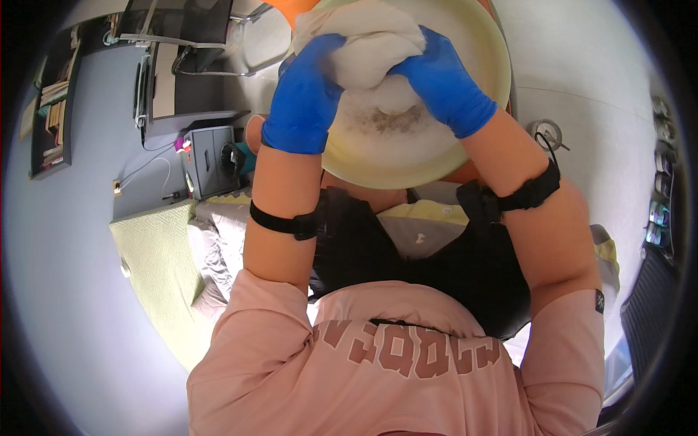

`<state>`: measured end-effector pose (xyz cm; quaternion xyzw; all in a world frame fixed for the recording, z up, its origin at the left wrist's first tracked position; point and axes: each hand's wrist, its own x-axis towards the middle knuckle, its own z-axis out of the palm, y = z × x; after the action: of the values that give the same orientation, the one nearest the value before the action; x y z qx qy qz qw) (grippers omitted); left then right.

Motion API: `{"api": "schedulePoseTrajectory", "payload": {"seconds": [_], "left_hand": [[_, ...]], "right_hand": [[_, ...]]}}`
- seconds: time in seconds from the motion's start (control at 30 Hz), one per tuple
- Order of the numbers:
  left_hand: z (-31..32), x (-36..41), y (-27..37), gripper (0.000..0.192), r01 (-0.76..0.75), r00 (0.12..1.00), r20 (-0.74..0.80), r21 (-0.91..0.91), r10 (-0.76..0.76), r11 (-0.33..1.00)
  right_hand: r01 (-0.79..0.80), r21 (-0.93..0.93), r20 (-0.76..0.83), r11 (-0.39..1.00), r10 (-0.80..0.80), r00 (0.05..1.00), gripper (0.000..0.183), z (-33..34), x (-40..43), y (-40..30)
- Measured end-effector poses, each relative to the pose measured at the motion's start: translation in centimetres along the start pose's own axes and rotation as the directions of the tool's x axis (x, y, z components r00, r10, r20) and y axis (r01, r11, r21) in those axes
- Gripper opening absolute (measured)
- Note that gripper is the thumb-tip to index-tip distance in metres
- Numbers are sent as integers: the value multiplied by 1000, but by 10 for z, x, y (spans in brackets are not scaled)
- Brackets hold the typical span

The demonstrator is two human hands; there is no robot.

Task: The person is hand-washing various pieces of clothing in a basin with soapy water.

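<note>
My left hand [305, 95], in a blue rubber glove, grips one side of a wet white cloth [365, 54]. Across from it my right hand [444, 82], gloved the same way, grips the other side. The bunched cloth is held up over a large pale yellow basin [499, 109], near the top of the view. Suds and cloudy water [392, 125] lie in the basin, with a darker patch just below the cloth. Part of the cloth's lower end hangs near the water; whether it touches cannot be told. Most fingertips are hidden by the cloth.
Something orange [289, 11] stands behind and under the basin. To the left are a grey drawer cabinet [204, 163], a dark bin [233, 158] and a metal-framed chair [204, 60]. A small round container [548, 133] sits on the floor at right, before a shoe rack [662, 169]. Bedding [158, 256] lies behind me.
</note>
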<state>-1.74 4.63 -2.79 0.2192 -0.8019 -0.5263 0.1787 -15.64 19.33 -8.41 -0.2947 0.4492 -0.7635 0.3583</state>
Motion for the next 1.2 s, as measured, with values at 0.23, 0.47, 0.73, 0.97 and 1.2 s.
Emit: {"api": "schedulePoseTrajectory", "payload": {"seconds": [0.23, 0.47, 0.73, 0.97, 1.2], "left_hand": [[18, -19, 12, 54, 356, 908, -57, -419, -416, 835], [37, -21, 5, 68, 378, 925, 193, -574, -328, 726], [36, -14, -17, 67, 253, 965, 120, -656, -233, 711], [52, -11, -20, 37, 30, 992, -85, -579, -96, 815], [64, -16, -9, 40, 29, 992, -76, -661, -105, 750]], "right_hand": [[39, -131, -11, 991, -41, 999, 39, 0, -3, -10], [28, 91, 63, 995, -33, 997, 35, 0, -7, -3], [6, 149, 148, 989, -28, 989, 32, 2, -8, 0], [-63, -21, 175, 998, 65, 982, 32, -4, -6, 17], [-331, -110, -8, 937, 332, 943, 37, 8, -1, 1]]}}
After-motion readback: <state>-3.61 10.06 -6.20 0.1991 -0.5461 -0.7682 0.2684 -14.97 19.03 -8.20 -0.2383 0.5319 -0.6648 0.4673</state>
